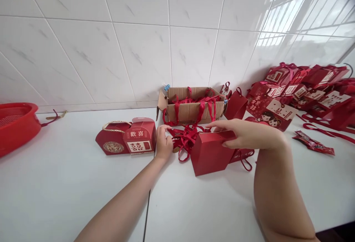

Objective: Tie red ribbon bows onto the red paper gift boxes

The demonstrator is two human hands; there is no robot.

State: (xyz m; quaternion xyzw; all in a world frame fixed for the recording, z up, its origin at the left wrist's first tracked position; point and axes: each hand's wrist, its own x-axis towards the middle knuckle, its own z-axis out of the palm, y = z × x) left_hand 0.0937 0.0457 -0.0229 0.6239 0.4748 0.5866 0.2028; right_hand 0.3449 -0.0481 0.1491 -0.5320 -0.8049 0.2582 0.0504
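Note:
My right hand (240, 133) is closed over the top of a plain red gift box (212, 157), thumb on the near side and fingers reaching across the top edge. To the left, my left hand (164, 140) has its fingers curled at the edge of a tangled heap of red ribbons (187, 138); a ribbon end appears pinched at its fingertips. Just left of that hand stand red candy boxes (141, 136), one bearing white panels with Chinese characters, the other a twisted rope handle. Behind the heap, a cardboard box (191, 113) holds more red ribbons, several hanging over its front.
A red plastic basket (18, 127) sits at the far left. Many finished-looking red gift boxes (288, 86) are piled along the wall at right. A small red packet (313, 143) lies before them. White tiles (144, 49) back the white table (69, 190).

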